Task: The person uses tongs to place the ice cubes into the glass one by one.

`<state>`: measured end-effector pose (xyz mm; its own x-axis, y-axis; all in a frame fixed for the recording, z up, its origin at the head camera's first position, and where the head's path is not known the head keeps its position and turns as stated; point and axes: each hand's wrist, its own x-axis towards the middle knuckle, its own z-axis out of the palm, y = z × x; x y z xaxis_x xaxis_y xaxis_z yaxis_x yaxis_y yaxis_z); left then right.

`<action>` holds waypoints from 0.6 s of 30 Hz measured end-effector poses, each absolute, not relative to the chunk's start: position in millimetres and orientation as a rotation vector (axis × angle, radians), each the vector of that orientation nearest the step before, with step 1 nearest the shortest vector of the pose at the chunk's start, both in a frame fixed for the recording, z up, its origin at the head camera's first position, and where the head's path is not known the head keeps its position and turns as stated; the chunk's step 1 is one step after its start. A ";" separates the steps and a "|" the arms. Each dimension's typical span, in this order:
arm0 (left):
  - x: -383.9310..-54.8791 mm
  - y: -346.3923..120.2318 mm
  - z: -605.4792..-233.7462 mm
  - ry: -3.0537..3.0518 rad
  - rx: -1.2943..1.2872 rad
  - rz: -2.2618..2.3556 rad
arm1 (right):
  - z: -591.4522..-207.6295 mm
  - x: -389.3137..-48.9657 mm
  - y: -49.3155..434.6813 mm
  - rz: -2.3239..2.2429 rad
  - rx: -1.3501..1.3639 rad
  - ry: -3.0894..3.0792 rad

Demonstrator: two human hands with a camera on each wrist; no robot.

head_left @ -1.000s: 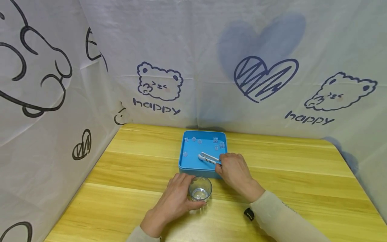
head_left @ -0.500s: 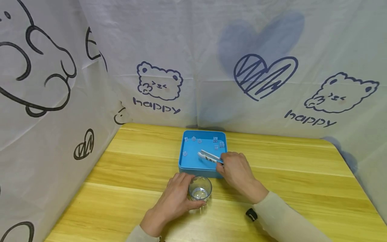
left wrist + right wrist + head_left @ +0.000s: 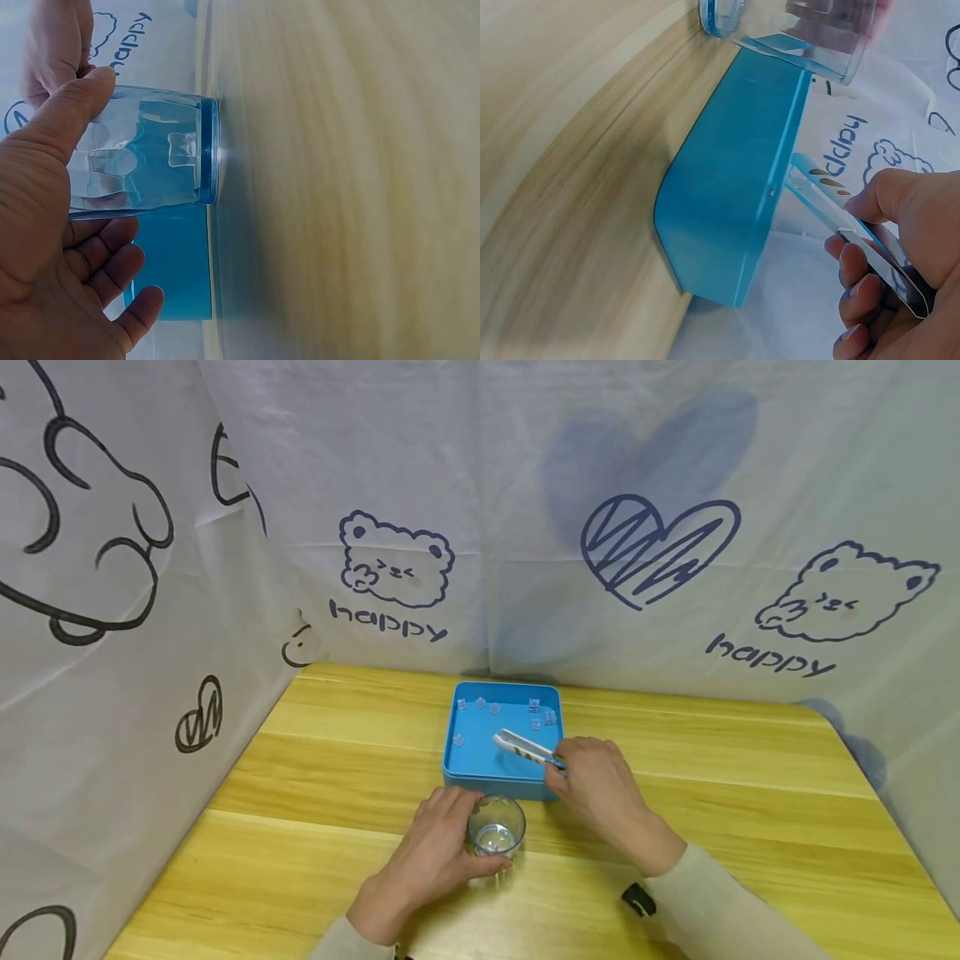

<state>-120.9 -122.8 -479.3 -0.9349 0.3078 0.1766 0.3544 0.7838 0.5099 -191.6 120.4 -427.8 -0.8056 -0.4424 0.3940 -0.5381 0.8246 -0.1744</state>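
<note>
The word "happy" (image 3: 388, 620) was written twice on the white cloth (image 3: 525, 631) beyond the fingers (image 3: 860, 298), to their left and right.

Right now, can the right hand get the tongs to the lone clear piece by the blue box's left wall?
Likely yes: the right hand holds the tongs over the box, and nothing visible stands between them and that piece.

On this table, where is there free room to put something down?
Free: the table left of the tray and left hand, and right of the tray and right hand. Crowded: between the hands, with the glass close before the tray.
</note>
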 end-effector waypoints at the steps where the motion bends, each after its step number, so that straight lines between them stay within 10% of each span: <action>1: -121.0 -122.8 -479.6 -2.889 -0.538 -0.848 | -426.7 -190.4 121.0 0.402 0.739 -2.669; 18: -120.1 -124.0 -484.0 -2.881 -0.540 -0.837 | -407.4 -160.3 131.0 0.504 0.736 -2.585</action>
